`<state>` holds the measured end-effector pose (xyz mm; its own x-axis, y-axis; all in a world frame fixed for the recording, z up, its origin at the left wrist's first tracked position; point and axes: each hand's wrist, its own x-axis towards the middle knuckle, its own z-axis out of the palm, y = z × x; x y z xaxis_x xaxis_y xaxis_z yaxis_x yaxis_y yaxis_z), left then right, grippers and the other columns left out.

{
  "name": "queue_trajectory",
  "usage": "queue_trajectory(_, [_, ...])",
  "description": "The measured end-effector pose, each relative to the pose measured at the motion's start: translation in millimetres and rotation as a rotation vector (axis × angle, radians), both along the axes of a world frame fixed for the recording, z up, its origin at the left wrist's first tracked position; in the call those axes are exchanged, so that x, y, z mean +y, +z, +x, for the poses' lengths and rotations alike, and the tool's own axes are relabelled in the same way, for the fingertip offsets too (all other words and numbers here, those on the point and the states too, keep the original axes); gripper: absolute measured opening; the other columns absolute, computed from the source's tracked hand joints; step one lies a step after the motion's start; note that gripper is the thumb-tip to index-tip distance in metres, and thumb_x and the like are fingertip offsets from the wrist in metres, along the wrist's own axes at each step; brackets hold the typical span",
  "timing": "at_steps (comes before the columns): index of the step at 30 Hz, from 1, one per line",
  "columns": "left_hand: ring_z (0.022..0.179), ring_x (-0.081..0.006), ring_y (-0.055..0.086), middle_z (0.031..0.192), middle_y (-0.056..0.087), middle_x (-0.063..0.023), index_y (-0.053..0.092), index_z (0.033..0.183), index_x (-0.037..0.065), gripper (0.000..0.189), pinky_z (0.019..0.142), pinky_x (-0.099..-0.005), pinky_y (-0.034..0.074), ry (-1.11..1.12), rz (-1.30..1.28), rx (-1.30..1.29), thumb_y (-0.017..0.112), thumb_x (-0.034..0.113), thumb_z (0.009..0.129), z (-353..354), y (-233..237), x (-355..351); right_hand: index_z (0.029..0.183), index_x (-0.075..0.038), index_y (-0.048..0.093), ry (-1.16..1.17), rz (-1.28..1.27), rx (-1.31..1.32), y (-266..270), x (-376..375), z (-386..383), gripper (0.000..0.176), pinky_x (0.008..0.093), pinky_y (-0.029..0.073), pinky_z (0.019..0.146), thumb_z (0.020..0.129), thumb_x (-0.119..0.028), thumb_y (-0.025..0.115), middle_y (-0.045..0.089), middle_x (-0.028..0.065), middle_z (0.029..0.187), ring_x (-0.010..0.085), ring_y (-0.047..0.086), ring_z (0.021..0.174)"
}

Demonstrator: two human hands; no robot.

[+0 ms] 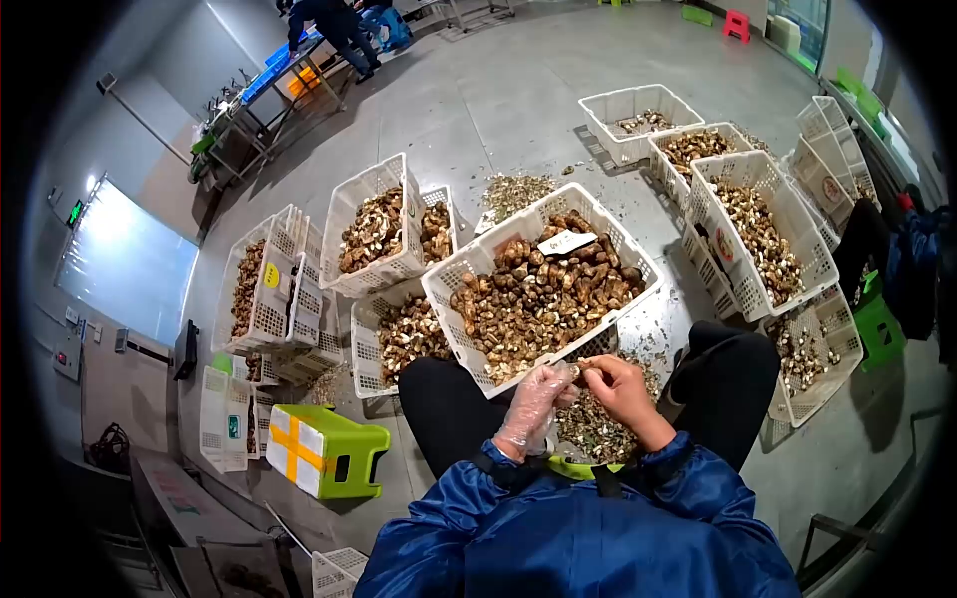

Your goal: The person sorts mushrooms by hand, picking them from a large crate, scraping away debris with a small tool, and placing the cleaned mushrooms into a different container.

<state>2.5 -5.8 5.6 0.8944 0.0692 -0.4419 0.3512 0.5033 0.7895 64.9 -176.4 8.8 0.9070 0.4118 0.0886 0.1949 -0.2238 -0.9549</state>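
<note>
Over the near rim of a large white crate (648,287) full of brown mushrooms (538,299), both my hands meet in front of my lap. My left hand (534,407), in a clear plastic glove, is closed around a small brownish mushroom (575,370) that its fingers mostly cover. My bare right hand (620,395) is closed in a pinch against it; whether a tool sits in those fingers is hidden. Below the hands lies a heap of mushroom trimmings (595,429), with a green rim (583,468) showing at its near side. A white label (566,242) rests on the mushrooms.
More mushroom crates stand at left (371,224) and right (763,234), some stacked. Trimmings (513,194) litter the floor. A green stool (354,453) with a taped white box (296,450) stands at lower left. A co-worker (334,25) is by a far table; another person's sleeve (912,264) shows at right.
</note>
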Motion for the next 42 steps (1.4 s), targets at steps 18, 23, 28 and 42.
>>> queue_trajectory(18, [0.067,-0.0084,0.058,0.086,0.063,-0.0021,0.063,0.107,0.001,0.029,0.060,-0.0229,0.047,-0.002,0.148,-0.012,0.055,0.029,0.104,-1,0,-1,0.094,0.002,0.071,0.057,-0.054,-0.045,4,-3,1,0.016,0.0342,0.052,0.067,0.088,-0.013,0.069,0.070,0.0139,0.089,0.0263,0.068,0.075])
queue_trajectory(23, [0.066,-0.0083,0.056,0.084,0.062,-0.0017,0.063,0.107,0.002,0.027,0.058,-0.0225,0.046,0.001,0.137,-0.012,0.054,0.027,0.105,-1,-9,1,0.093,0.002,0.071,0.075,-0.030,-0.198,-4,0,-3,0.017,0.0345,0.051,0.065,0.088,-0.014,0.068,0.069,0.0142,0.087,0.0255,0.066,0.073])
queue_trajectory(28, [0.067,-0.0089,0.057,0.085,0.061,-0.0026,0.059,0.102,0.003,0.024,0.057,-0.0225,0.046,0.019,0.147,-0.006,0.056,0.027,0.104,-1,-5,1,0.092,0.003,0.070,0.090,-0.012,-0.064,-4,-2,-3,0.018,0.0339,0.052,0.067,0.088,-0.014,0.068,0.069,0.0151,0.090,0.0255,0.067,0.076])
queue_trajectory(42, [0.067,-0.0101,0.054,0.088,0.060,-0.0027,0.062,0.110,0.002,0.041,0.057,-0.0235,0.044,0.077,0.017,-0.048,0.050,0.040,0.106,0,0,2,0.094,0.004,0.070,0.090,0.089,0.119,-7,-1,-1,0.021,0.0262,0.047,0.062,0.090,-0.016,0.070,0.072,0.0089,0.110,0.0081,0.056,0.067])
